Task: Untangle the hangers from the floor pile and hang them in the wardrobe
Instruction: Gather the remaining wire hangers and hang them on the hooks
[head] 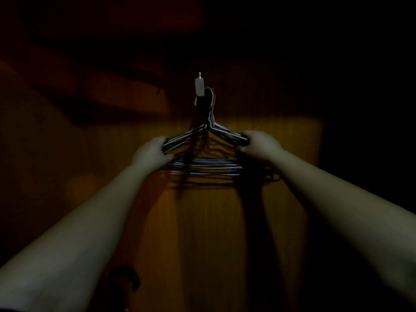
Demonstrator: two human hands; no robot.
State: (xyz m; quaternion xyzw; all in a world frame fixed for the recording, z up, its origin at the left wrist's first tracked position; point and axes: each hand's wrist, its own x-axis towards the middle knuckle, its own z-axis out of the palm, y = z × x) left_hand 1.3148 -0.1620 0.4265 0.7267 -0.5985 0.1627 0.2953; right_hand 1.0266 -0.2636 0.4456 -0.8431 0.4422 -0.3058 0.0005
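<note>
Head view: hangers (203, 152) between both gripping hands (151, 152).

The hangers (202, 164) were white, blue and dark wire; the hook (199, 86) looked whitish, and the wardrobe panel (202, 233) showed orange-brown wood grain.

We see pale hook (200, 86) fixed high on wooden wardrobe back panel (213, 221), carrying bunch of wire hangers (206, 164). Hanger necks gathered over hook, shoulders fanned out below, bottom bars stacked close together. Hangers' shadow falls on panel. Surroundings too dark to tell.
</note>
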